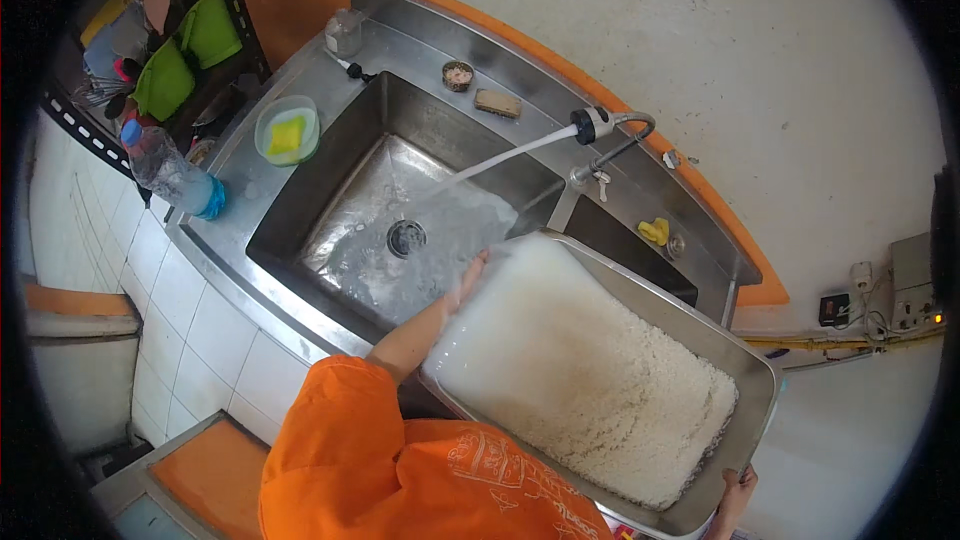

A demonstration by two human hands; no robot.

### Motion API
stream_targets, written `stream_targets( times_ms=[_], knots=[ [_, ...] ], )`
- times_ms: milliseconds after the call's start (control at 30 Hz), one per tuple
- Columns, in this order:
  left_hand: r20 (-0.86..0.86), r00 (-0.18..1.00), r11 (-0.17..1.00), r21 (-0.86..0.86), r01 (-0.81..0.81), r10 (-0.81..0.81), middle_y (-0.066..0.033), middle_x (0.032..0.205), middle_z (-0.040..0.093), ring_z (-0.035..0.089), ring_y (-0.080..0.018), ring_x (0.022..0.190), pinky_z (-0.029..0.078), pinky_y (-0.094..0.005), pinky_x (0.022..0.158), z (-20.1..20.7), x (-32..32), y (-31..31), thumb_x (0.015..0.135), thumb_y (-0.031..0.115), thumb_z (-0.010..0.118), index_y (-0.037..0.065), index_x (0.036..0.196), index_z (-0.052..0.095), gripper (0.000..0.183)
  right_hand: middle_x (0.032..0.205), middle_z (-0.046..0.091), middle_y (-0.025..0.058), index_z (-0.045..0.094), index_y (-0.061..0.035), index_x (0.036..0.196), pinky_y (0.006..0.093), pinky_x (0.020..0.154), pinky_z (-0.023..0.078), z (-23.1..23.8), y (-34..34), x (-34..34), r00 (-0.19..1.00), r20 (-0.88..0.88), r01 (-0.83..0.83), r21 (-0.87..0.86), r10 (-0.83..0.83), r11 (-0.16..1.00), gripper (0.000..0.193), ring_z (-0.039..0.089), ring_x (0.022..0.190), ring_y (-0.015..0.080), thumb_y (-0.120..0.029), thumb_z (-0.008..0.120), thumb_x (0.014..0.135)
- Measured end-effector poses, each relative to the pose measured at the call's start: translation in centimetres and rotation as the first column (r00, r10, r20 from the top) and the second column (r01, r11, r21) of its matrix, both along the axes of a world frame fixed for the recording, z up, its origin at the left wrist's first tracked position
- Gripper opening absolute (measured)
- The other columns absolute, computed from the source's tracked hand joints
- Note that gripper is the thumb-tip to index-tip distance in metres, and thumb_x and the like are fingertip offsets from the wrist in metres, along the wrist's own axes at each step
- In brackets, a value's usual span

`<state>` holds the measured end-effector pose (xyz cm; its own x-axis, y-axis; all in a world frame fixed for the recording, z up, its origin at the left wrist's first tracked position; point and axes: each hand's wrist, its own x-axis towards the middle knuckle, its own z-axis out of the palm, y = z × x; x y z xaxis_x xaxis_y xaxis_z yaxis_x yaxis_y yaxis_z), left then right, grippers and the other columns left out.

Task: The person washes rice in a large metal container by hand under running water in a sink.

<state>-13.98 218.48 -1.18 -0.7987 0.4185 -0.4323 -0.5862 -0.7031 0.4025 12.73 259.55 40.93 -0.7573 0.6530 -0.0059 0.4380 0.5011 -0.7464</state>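
A large rectangular metal pan (752, 380) slants across the right part of the sink, tilted down toward the left. White rice (660, 400) lies heaped at its right end, and cloudy water (530, 290) covers the left end and spills over the rim into the basin. My left hand (468, 285) is at that low end, closed on the rim, with water running over it and blurring the fingers. At the opposite near corner, my right hand (738, 490) grips the rim. A stream runs from the faucet (592, 126) into the metal sink (340, 225), beside the drain (406, 238).
A green tub (305, 145) with a yellow sponge (286, 134) and a plastic bottle (170, 170) stand left of the sink. On the back ledge are a small bowl (457, 76), a tan block (498, 103) and a yellow cloth (654, 231). A utensil rack (235, 15) stands far left.
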Motion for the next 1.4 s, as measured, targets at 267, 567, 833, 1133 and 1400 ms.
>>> stream_targets(
  times_ms=[267,567,833,1133,1400],
  knots=[
    [0.022,0.998,0.967,0.246,-0.064,0.061,-0.0093,0.115,0.057,0.056,-0.0223,0.102,0.044,-0.0375,0.09,6.5,-2.3,0.2,0.096,0.042,0.032,0.008,0.125,0.047,0.047,0.083,0.062,0.0079,0.058,0.0047,0.091,0.0288,0.069,0.045,0.2,0.4,-0.3,1.0,-0.002,0.01,0.046,-0.01,0.999,0.028,0.056,0.071,0.0167,-0.001,0.053,0.064],
    [-0.567,0.81,0.959,-0.283,-0.02,-0.151,-0.0055,0.119,0.053,0.052,-0.0163,0.107,0.04,-0.03,0.094,11.9,-5.6,0.2,0.096,0.033,0.04,0.009,0.126,0.046,0.039,0.08,0.059,0.005,0.057,0.0025,0.089,0.0277,0.066,0.043,2.1,-2.4,-1.2,0.998,0.019,-0.061,0.01,0.061,0.998,0.021,0.052,0.068,0.0147,-0.002,0.056,0.068],
    [-0.533,0.833,0.985,-0.155,0.074,-0.146,-0.0045,0.11,0.057,0.055,-0.0121,0.098,0.044,-0.0268,0.086,11.7,-5.3,0.2,0.093,0.027,0.05,0.003,0.122,0.049,0.037,0.075,0.056,0.0,0.056,0.0,0.086,0.024,0.06,0.038,2.8,-3.9,-1.3,0.998,0.032,0.058,0.109,-0.062,0.992,0.012,0.047,0.066,0.0086,-0.009,0.06,0.079],
    [-0.491,0.865,0.982,-0.191,0.01,-0.104,-0.003,0.106,0.058,0.056,-0.0105,0.092,0.046,-0.0254,0.08,10.4,-6.0,0.7,0.091,0.026,0.053,0.005,0.118,0.053,0.034,0.079,0.057,0.0012,0.057,0.0005,0.091,0.024,0.064,0.039,4.3,-5.5,-1.6,0.998,0.051,-0.039,0.138,0.032,0.99,0.021,0.048,0.069,0.01,-0.017,0.064,0.083],
    [-0.499,0.865,0.997,-0.068,0.033,-0.063,-0.002,0.105,0.059,0.056,-0.0109,0.091,0.045,-0.0262,0.081,9.7,-5.9,0.6,0.092,0.026,0.051,0.005,0.119,0.054,0.034,0.083,0.059,0.0033,0.056,0.0021,0.096,0.0241,0.068,0.041,6.9,-7.9,-2.5,0.977,0.155,-0.162,0.093,0.147,0.982,0.028,0.051,0.073,0.0106,-0.022,0.063,0.084]
  ],
)
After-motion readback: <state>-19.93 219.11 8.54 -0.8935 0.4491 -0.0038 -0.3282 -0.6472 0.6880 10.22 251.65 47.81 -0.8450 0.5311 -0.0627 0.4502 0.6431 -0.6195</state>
